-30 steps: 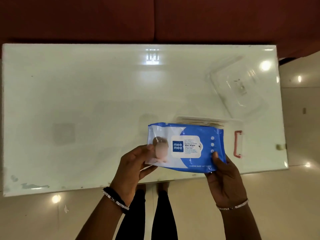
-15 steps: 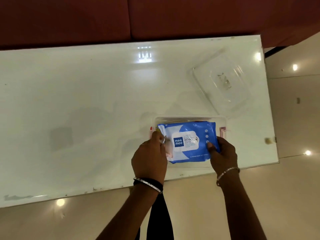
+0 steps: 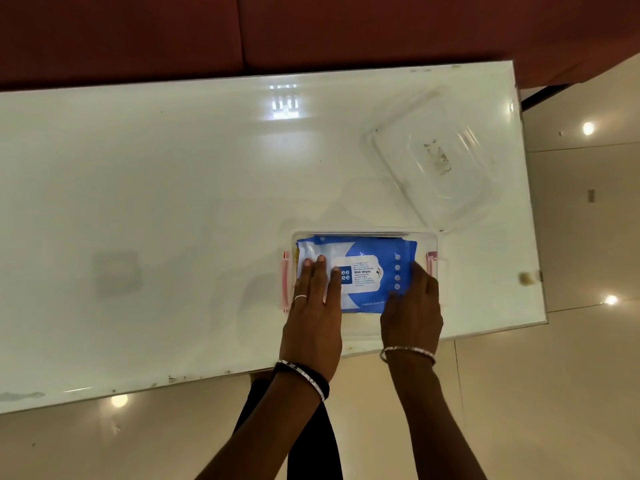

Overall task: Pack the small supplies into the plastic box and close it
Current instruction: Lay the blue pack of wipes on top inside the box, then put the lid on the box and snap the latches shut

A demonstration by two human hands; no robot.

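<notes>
The left hand's (image 3: 313, 306) fingers (image 3: 320, 271) lie straight and close together, flat on the left half of the blue wet wipes pack (image 3: 367, 251), with a ring on 1 finger. The right hand (image 3: 412, 306) bends its fingers (image 3: 420, 275) over the pack's right end, thumb at the near edge. The pack lies label-up inside the clear plastic box (image 3: 434, 244), filling most of it. The box has 2 pink latches (image 3: 285, 282) and sits near the front edge of the white table (image 3: 173, 202). Its clear lid (image 3: 433, 168) lies apart, behind and to the right.
</notes>
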